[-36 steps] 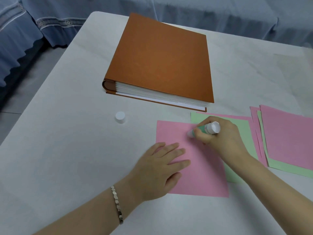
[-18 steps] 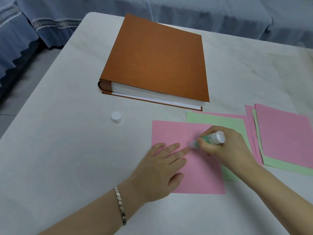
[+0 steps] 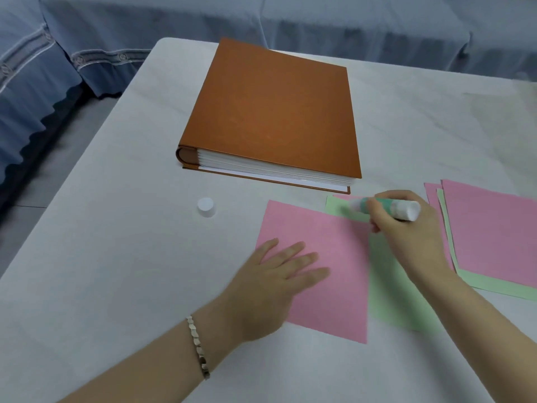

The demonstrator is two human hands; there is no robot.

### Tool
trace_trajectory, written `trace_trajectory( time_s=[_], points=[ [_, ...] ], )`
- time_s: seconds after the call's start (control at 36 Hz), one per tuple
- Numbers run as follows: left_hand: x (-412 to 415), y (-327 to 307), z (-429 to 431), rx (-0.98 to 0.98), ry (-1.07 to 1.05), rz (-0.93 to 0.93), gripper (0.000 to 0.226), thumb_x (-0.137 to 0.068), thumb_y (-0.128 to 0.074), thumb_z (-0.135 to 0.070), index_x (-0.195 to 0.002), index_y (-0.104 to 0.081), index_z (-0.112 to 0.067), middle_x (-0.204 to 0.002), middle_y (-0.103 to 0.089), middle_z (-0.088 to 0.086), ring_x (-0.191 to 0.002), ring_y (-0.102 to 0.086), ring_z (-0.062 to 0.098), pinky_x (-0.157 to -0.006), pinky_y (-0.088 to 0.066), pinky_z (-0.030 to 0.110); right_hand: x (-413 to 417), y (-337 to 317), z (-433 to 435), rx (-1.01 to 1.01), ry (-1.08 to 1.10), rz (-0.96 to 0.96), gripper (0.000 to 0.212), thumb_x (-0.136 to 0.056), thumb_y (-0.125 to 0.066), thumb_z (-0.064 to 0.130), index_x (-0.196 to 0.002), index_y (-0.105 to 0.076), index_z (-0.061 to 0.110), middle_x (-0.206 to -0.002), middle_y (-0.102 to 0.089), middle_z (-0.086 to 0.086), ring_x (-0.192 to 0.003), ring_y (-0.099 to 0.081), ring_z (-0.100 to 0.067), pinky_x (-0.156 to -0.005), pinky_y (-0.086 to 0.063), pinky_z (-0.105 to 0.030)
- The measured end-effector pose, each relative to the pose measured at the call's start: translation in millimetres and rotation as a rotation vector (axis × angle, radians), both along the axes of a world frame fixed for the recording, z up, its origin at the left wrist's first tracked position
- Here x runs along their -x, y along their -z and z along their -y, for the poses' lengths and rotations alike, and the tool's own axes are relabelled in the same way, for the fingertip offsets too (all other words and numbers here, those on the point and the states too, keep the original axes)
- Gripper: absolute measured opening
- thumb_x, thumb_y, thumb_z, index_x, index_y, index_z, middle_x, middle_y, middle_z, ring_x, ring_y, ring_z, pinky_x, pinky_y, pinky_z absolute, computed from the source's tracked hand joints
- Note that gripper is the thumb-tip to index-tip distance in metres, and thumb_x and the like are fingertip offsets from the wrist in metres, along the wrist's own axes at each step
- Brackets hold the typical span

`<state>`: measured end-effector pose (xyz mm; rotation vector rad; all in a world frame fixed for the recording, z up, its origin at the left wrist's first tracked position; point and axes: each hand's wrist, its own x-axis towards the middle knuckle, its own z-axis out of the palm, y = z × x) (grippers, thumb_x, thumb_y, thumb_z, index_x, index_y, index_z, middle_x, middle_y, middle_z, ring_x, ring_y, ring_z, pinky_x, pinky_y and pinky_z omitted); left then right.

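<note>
Gluing a paper sheet. The pink sheet (image 3: 328, 248) lies flat on the table (image 3: 116, 257), overlapping a green sheet (image 3: 392, 286). The left hand (image 3: 273, 283) rests on its near left part with fingers straight and spread, pinning it down. The right hand (image 3: 406, 237) is curled round the glue stick (image 3: 389, 207), whose tip sits at the sheet's far right corner, over the green edge.

Handling, as judged: the sheet is light, thin and limp, and likely to slide or crease under the stick's drag. It is best held by flat pressure near the stroke, or lifted by a corner. The stick is small, rigid and light, and a grip on the barrel suits it.

Compared with half a second ago, the tip has left the sheet's middle, near the left fingertips, for the far corner, and the stick lies flatter. The left hand stays put. The cap (image 3: 206, 207) and album (image 3: 270, 112) are unmoved.
</note>
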<state>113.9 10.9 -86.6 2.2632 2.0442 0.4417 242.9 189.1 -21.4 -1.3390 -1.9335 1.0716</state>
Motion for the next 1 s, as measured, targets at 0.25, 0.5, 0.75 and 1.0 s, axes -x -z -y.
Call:
trace_trajectory(
  time_s=[0.25,0.5,0.75,1.0],
  points=[
    [2,-7,-3,-0.045,-0.161,0.013,0.035,-0.074,-0.037,-0.013,-0.09,-0.067,-0.019,-0.118,-0.066,0.004,-0.104,-0.063,0.024,-0.082,-0.032,0.032,-45,-4,11,0.201,-0.051,-0.097,0.019,-0.082,-0.067,0.011,-0.089,-0.063,0.028,-0.073,-0.068,0.003,-0.058,-0.065,-0.01,-0.068,-0.055,-0.024],
    [-10,1,-6,0.03,-0.211,0.015,0.054,-0.087,-0.038,-0.047,-0.122,-0.057,-0.009,-0.12,-0.062,0.003,-0.124,-0.05,0.021,-0.103,-0.028,0.042,-53,-7,26,0.288,-0.125,-0.195,0.011,-0.084,-0.063,0.006,-0.092,-0.064,0.012,-0.063,-0.066,0.0,-0.059,-0.065,-0.015,-0.062,-0.056,-0.022],
    [-19,7,2,0.128,-0.472,-0.031,0.077,-0.092,-0.008,-0.064,-0.136,-0.036,-0.007,-0.143,-0.041,0.019,-0.133,-0.028,0.029,-0.102,-0.018,0.053,-74,36,67,-0.09,-0.283,0.122,0.028,-0.087,-0.042,0.04,-0.107,-0.042,0.06,-0.093,-0.063,0.032,-0.075,-0.056,-0.001,-0.068,-0.038,-0.001],
    [-4,4,10,0.202,-0.424,-0.051,0.08,-0.091,-0.01,-0.067,-0.138,-0.038,-0.008,-0.144,-0.042,0.014,-0.134,-0.028,0.024,-0.102,-0.019,0.046,-88,41,31,-0.349,-0.494,0.399,0.031,-0.084,-0.045,0.033,-0.114,-0.043,0.031,-0.098,-0.053,0.003,-0.086,-0.056,-0.029,-0.07,-0.039,-0.032]
  ],
)
